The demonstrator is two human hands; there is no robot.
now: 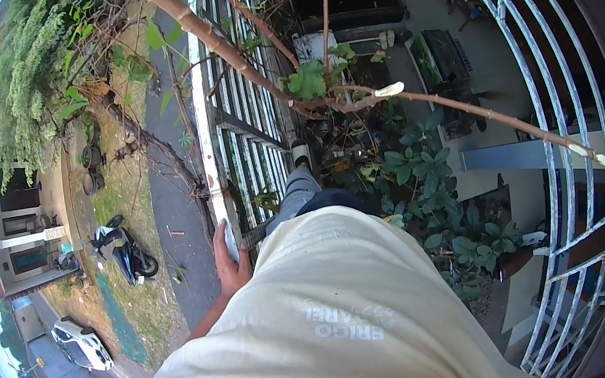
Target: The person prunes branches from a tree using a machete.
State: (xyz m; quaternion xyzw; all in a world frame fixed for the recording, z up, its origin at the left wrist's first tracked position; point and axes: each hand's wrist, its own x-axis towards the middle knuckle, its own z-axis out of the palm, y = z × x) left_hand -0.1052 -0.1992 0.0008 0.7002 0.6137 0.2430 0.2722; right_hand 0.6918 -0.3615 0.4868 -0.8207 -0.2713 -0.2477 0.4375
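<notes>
My left hand (232,265) holds the top of a white, weathered metal railing (204,125). Its thumb lies on one side of the rail and its fingers on the other. My right hand is out of view. Ahead of me a thick brown branch (222,43) crosses over the railing. From it a thinner branch (479,110) reaches right, with pale cut ends at a stub (389,90) and at its tip. Green lobed leaves (307,81) hang near the fork. One shoe (300,152) shows by the foot of the railing.
Dark green shrubs (421,162) grow at my right. Curved white window bars (533,82) stand farther right, near the branch tip. Beyond the railing are a paved strip (192,280), a parked motorbike (126,250), a white car (81,344) and a leafy tree (38,94).
</notes>
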